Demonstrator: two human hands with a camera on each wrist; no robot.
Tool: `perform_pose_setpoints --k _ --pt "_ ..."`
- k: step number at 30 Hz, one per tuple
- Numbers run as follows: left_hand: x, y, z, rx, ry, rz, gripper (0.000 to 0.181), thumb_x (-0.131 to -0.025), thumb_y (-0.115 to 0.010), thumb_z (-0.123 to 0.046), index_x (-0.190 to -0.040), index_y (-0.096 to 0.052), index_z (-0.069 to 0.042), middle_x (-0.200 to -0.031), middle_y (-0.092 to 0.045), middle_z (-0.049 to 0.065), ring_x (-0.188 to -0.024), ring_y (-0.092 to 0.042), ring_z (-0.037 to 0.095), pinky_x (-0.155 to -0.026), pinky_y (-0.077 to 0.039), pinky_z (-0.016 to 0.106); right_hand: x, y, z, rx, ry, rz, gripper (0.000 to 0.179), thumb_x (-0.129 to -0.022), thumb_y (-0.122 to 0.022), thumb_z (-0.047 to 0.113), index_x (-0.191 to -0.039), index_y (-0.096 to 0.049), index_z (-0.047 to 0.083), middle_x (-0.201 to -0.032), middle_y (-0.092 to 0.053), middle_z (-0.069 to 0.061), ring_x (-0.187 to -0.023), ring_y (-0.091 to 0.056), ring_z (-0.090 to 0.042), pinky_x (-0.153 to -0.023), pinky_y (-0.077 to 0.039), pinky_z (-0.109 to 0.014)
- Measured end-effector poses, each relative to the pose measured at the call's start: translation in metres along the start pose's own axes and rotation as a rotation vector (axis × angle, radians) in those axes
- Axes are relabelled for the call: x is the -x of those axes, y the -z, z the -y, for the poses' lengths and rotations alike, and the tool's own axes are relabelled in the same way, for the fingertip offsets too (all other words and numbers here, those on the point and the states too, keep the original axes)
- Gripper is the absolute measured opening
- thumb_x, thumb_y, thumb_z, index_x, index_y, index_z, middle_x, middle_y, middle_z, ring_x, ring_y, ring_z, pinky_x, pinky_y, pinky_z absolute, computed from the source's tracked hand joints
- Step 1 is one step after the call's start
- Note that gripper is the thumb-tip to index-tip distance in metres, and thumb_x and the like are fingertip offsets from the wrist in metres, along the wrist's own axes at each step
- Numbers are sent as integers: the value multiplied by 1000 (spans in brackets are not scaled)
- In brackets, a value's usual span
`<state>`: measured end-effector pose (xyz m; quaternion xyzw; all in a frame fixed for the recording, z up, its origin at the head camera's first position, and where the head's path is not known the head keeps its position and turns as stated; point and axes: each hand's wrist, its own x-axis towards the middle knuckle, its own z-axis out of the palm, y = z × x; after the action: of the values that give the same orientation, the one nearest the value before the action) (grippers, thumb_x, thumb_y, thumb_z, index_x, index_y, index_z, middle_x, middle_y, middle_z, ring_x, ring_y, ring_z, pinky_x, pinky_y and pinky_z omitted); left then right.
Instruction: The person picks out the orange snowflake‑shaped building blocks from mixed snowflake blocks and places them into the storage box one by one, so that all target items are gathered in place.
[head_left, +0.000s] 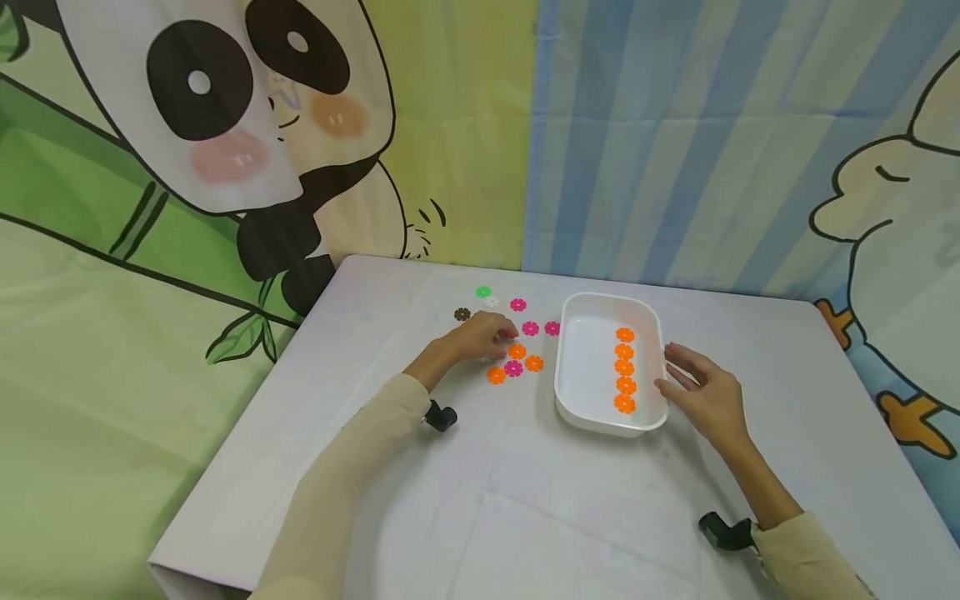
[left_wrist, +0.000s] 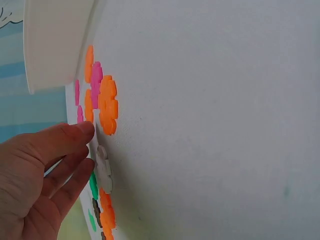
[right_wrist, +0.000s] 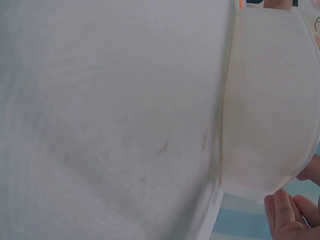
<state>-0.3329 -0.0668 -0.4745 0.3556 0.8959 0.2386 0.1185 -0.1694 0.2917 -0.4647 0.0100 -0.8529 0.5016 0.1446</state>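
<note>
Snowflake-shaped plastic discs lie scattered around my left hand (head_left: 486,335), whose fingers and thumb hang loosely bent just over them. An orange disc (head_left: 517,352) is right by its fingertips. In the left wrist view, a white disc (left_wrist: 104,170) lies just beyond the fingers, with an orange disc (left_wrist: 108,105) past the thumb. No disc shows between thumb and fingers. At the right, my right hand (head_left: 708,398) holds the side rim of a white tray (head_left: 610,425), its thumb over the edge. Orange discs (head_left: 625,367) stand in a column inside the tray.
Pink discs (head_left: 530,328) lie between the left hand and the tray. Farther back are a green disc (head_left: 483,292) and a brown disc (head_left: 462,314). All rest on a white-covered table (head_left: 480,517), with a cartoon-printed curtain (head_left: 457,133) behind its far edge.
</note>
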Motion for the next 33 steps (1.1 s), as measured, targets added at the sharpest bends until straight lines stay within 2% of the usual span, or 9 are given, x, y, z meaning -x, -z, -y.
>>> perform_pose_setpoints --k 4,18,24,33 --pt "0 -1 1 13 -18 8 34 -86 -74 -11 -119 -68 -7 -114 -66 2 -102 -58 15 -91 -49 26 1 0 -2 13 5 -2 61 -81 -78 2 -136 -53 -2 -135 -55 -21 -118 -58 -34 -83 -47 -14" --pt "-4 -4 4 -30 -117 23 24 -85 -76 -15 -109 -73 -14 -104 -70 -5 -93 -59 9 -85 -48 22 2 0 -2 25 -13 0 60 -82 -78 5 -136 -53 -2 -135 -55 -20 -118 -58 -34 -83 -48 -15" --pt "-5 -5 4 4 -129 13 26 -84 -77 -16 -110 -73 -13 -106 -70 -4 -95 -59 10 -87 -48 23 1 -1 -2 26 -25 1 60 -82 -78 6 -136 -53 -1 -135 -56 -20 -118 -59 -31 -84 -48 -16" --pt "-10 -8 6 -17 -124 12 25 -84 -77 -17 -108 -73 -15 -104 -69 -7 -92 -59 8 -84 -48 20 1 -1 -3 34 -16 -1 59 -83 -77 7 -136 -54 -2 -134 -56 -20 -118 -59 -31 -83 -48 -16"
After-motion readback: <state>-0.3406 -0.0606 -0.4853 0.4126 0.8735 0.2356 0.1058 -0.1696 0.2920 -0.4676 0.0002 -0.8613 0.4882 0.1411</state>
